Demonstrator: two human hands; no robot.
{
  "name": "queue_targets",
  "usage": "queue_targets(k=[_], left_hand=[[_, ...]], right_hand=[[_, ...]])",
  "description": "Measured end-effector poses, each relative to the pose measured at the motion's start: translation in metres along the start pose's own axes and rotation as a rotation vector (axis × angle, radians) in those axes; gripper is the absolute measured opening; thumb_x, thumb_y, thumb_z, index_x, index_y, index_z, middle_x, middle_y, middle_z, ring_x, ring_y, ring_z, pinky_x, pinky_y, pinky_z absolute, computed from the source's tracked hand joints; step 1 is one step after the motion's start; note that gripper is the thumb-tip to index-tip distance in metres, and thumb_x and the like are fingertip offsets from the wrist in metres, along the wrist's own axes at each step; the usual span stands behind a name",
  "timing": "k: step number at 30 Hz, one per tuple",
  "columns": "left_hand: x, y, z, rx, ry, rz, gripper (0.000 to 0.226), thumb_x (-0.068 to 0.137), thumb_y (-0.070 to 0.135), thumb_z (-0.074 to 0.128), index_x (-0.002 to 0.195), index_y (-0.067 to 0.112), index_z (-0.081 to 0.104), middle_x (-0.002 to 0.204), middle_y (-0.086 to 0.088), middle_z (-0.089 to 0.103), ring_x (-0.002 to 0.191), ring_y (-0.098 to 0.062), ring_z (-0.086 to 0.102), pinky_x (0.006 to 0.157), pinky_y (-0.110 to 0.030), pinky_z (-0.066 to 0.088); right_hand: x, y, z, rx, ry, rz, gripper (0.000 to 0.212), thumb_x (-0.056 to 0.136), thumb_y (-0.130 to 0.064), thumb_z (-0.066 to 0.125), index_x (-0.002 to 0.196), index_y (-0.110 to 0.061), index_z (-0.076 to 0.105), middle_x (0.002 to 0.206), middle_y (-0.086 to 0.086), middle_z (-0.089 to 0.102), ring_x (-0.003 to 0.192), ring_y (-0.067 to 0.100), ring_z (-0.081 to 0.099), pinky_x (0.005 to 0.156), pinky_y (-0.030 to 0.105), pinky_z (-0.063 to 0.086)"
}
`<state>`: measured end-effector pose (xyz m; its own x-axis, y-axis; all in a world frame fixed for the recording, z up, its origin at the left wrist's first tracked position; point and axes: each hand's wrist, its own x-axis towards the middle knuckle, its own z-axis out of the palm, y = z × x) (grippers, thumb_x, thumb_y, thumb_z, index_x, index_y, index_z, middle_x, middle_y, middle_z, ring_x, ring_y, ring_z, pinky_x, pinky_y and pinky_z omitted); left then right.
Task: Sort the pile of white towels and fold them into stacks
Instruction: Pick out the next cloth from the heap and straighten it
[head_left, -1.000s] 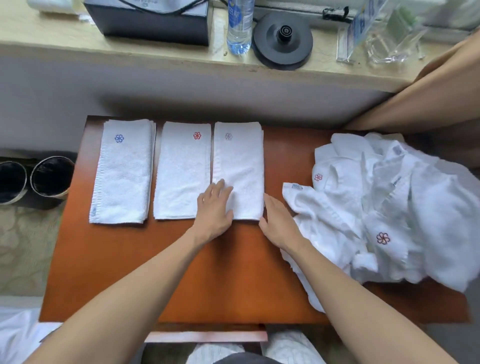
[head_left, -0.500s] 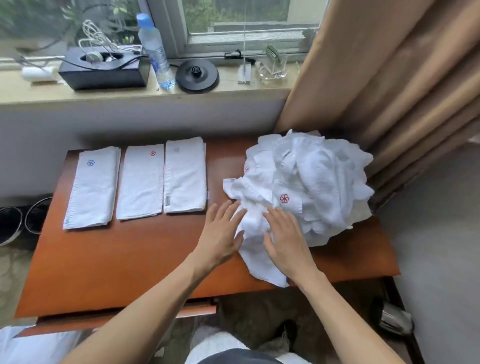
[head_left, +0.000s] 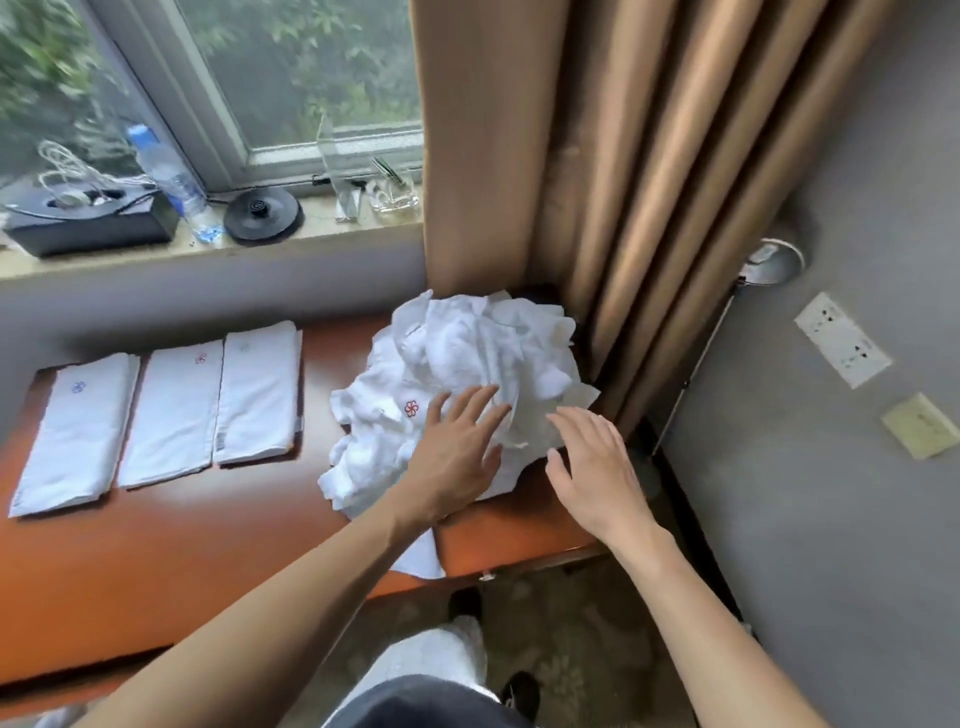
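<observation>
A crumpled pile of white towels (head_left: 467, 353) lies at the right end of the wooden table (head_left: 156, 561); one towel shows a red flower mark. My left hand (head_left: 457, 447) rests flat on the pile's front with fingers spread. My right hand (head_left: 592, 467) hovers open at the pile's right edge, fingers straight. Three folded towels lie side by side on the left: one with a blue mark (head_left: 78, 431), one with a red mark (head_left: 171, 410), one with a grey mark (head_left: 260, 395).
A tan curtain (head_left: 597, 182) hangs right behind the pile. The windowsill holds a black box (head_left: 93, 223), a water bottle (head_left: 171, 182), a black kettle base (head_left: 262, 213) and a glass dish (head_left: 395, 197). A grey wall with sockets (head_left: 841, 345) stands at right.
Both hands left the grey-marked folded towel and moved right onto the crumpled pile. My view swung right and up, bringing in the curtain and wall.
</observation>
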<state>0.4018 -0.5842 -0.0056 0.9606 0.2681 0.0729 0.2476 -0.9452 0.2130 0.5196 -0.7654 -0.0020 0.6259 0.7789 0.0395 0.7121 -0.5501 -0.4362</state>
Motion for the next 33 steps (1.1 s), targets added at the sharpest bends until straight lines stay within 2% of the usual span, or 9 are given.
queue_targets(k=[5,9,12,14,19,22,26,29,33], left_hand=[[0.019,-0.035,-0.002,0.017,-0.063,-0.162,0.085,0.094,-0.001,0.048,0.162,0.04,0.016,0.173,-0.004,-0.004,0.159,-0.028,0.001,0.124,-0.048,0.018],[0.043,-0.05,0.011,-0.006,-0.061,-0.204,0.093,0.088,-0.009,0.049,0.161,0.042,0.023,0.173,-0.006,-0.001,0.154,-0.032,0.017,0.116,-0.043,0.032],[0.068,-0.058,0.015,-0.008,0.007,-0.216,0.073,0.088,-0.006,0.056,0.152,0.029,0.047,0.167,-0.013,0.024,0.139,-0.034,0.041,0.091,-0.038,0.049],[0.079,-0.059,0.016,-0.009,0.012,-0.243,0.051,0.094,0.002,0.055,0.14,0.022,0.055,0.157,-0.011,0.038,0.125,-0.03,0.051,0.073,-0.033,0.046],[0.085,-0.062,0.007,-0.001,0.113,-0.272,0.012,0.097,0.016,0.061,0.107,0.012,0.067,0.128,-0.01,0.059,0.097,-0.029,0.061,0.057,-0.033,0.038],[0.09,-0.054,0.001,0.015,0.245,-0.281,0.012,0.082,0.009,0.076,0.09,0.007,0.066,0.121,-0.016,0.064,0.088,-0.033,0.063,0.063,-0.033,0.04],[0.101,-0.049,-0.014,0.025,0.356,-0.358,0.019,0.077,0.01,0.075,0.091,0.003,0.065,0.136,-0.022,0.058,0.114,-0.04,0.06,0.09,-0.045,0.049],[0.106,-0.033,-0.024,0.082,0.322,-0.462,0.02,0.075,0.013,0.074,0.091,0.006,0.063,0.144,-0.02,0.055,0.126,-0.04,0.053,0.098,-0.047,0.044],[0.114,-0.014,-0.043,0.125,0.314,-0.637,0.022,0.078,0.02,0.073,0.095,0.009,0.062,0.142,-0.01,0.059,0.131,-0.035,0.054,0.104,-0.048,0.039]], right_hand=[[0.049,-0.016,0.016,0.082,-0.128,-0.125,0.053,0.103,-0.029,0.058,0.152,-0.018,0.045,0.157,-0.004,0.043,0.148,0.014,0.033,0.125,0.033,0.024],[0.085,-0.021,0.034,0.074,-0.235,-0.158,0.055,0.1,-0.034,0.06,0.151,-0.021,0.044,0.153,-0.008,0.042,0.144,0.013,0.037,0.121,0.034,0.032],[0.109,-0.014,0.041,0.064,-0.272,-0.16,0.055,0.098,-0.041,0.063,0.148,-0.024,0.047,0.147,-0.012,0.042,0.139,0.011,0.039,0.117,0.032,0.036],[0.12,-0.008,0.045,0.067,-0.319,-0.149,0.053,0.095,-0.049,0.064,0.141,-0.026,0.05,0.142,-0.014,0.041,0.133,0.01,0.039,0.113,0.032,0.039],[0.138,-0.006,0.054,0.07,-0.335,-0.17,0.04,0.092,-0.056,0.065,0.117,-0.025,0.058,0.121,-0.01,0.039,0.115,0.011,0.035,0.102,0.028,0.04],[0.152,0.002,0.05,0.108,-0.346,-0.22,0.033,0.096,-0.036,0.065,0.124,-0.019,0.06,0.117,-0.01,0.037,0.111,0.008,0.03,0.098,0.028,0.044],[0.18,0.011,0.023,0.33,-0.387,-0.268,0.011,0.094,-0.029,0.061,0.093,-0.026,0.05,0.101,-0.021,0.04,0.094,0.003,0.042,0.078,0.02,0.038],[0.196,0.027,-0.006,0.451,-0.456,-0.326,0.01,0.094,-0.038,0.054,0.089,-0.038,0.045,0.083,-0.015,0.054,0.076,0.006,0.055,0.064,0.02,0.039],[0.221,0.038,-0.042,0.475,-0.403,-0.503,0.01,0.098,-0.049,0.053,0.102,-0.04,0.049,0.094,-0.026,0.062,0.084,-0.003,0.061,0.067,0.011,0.044]])
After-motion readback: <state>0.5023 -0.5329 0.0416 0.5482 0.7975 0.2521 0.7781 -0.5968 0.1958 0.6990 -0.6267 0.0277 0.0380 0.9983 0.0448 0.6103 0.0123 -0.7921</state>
